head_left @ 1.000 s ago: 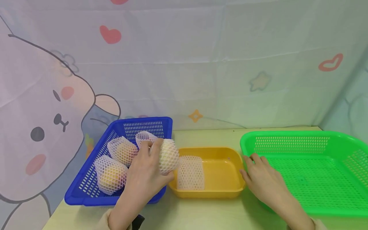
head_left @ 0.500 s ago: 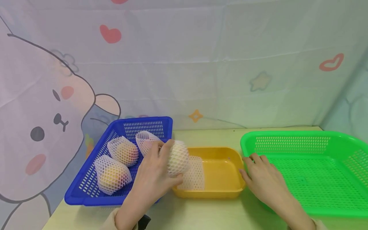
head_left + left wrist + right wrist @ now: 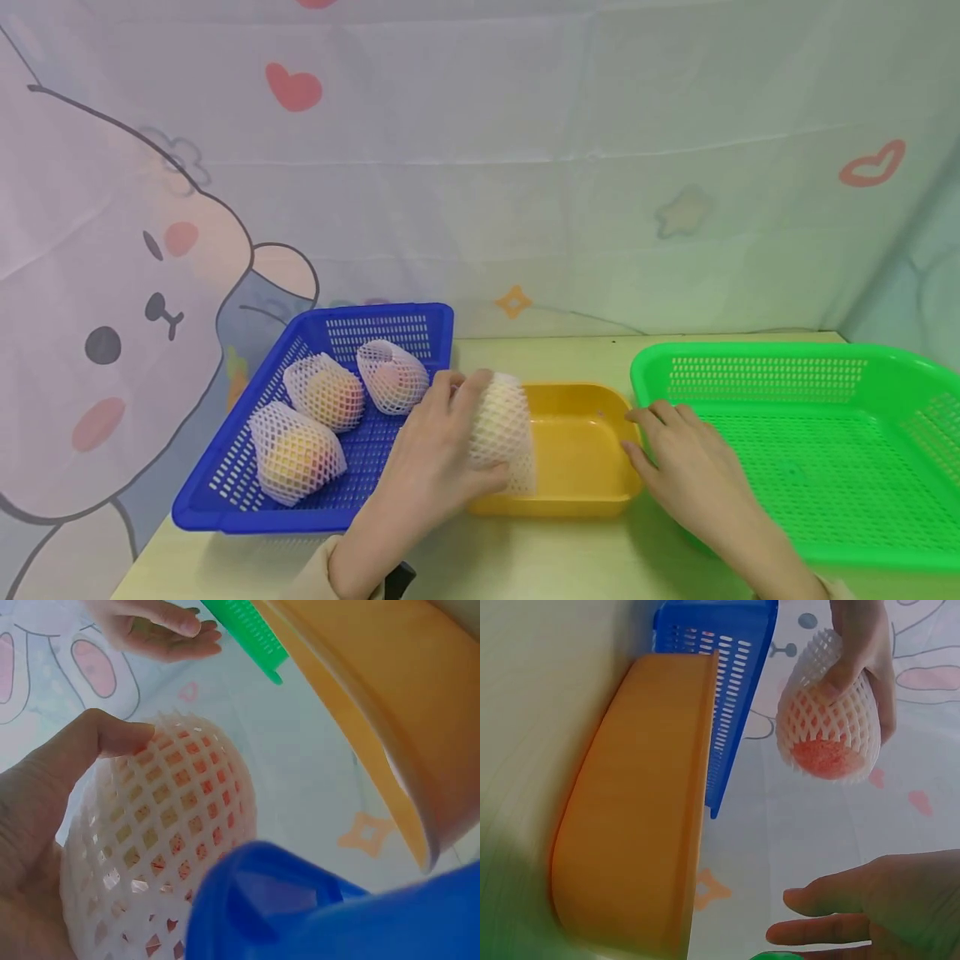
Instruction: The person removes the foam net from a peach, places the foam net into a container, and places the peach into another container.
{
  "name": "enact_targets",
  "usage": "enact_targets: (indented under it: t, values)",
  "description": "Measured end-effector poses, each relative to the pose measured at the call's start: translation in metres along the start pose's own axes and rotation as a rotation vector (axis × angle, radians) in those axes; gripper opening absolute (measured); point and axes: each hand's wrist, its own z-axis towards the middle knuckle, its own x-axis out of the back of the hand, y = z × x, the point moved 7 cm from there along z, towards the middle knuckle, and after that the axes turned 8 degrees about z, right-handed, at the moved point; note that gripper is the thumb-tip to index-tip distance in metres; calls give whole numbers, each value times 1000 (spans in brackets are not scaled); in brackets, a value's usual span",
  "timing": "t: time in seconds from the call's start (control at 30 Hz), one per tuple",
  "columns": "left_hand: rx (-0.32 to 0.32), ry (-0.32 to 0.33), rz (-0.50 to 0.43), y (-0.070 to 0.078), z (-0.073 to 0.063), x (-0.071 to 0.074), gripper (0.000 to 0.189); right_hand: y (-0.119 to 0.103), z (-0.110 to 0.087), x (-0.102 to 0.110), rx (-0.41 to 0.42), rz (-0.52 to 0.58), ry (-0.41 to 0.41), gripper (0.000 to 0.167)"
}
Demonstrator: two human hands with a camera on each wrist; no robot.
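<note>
My left hand (image 3: 435,454) grips a yellow-red fruit in a white foam net (image 3: 502,417) above the left part of the yellow tray (image 3: 581,458). In the left wrist view the thumb presses the netted fruit's side; red speckled skin shows through the mesh. The right wrist view shows the red end of the fruit bare at the net's opening. Beneath the held fruit, a flat foam net (image 3: 523,479) lies in the tray, partly hidden. Between the tray and the green basket (image 3: 795,475) hovers my right hand (image 3: 686,454), its fingers loosely extended, holding nothing.
To the left, a blue basket (image 3: 262,522) holds three netted fruits: one at the front (image 3: 296,458), another in the middle (image 3: 330,396) and a third at the back (image 3: 393,379). A printed cloth (image 3: 465,167) hangs behind the pale table (image 3: 525,554).
My left hand has carried the netted fruit rightward, from the blue basket's edge to above the yellow tray. The back fruit in the blue basket is now uncovered. My right hand stays nearly still.
</note>
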Motion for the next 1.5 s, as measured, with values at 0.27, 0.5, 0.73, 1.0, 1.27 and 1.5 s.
enact_targets:
  t: [0.27, 0.5, 0.73, 1.0, 1.27, 1.5]
  values:
    - [-71, 3, -94, 10, 1, -3, 87, -10, 2, 6, 11, 157, 15, 20]
    - [-83, -35, -173, 13, 2, -10, 87, -19, 1, 15, 50, 283, 78, 20]
    - [-107, -52, -231, 17, 0, -15, 88, -27, 0, 19, 142, 370, 165, 26]
    - [-116, -124, -291, 21, 0, -23, 86, -33, -2, 21, 197, 425, 188, 31]
    - [-101, -170, -325, 23, 1, -32, 89, -37, -1, 24, 290, 461, 216, 42]
    - [-92, -175, -337, 24, -1, -33, 91, -38, -2, 22, 296, 489, 181, 50]
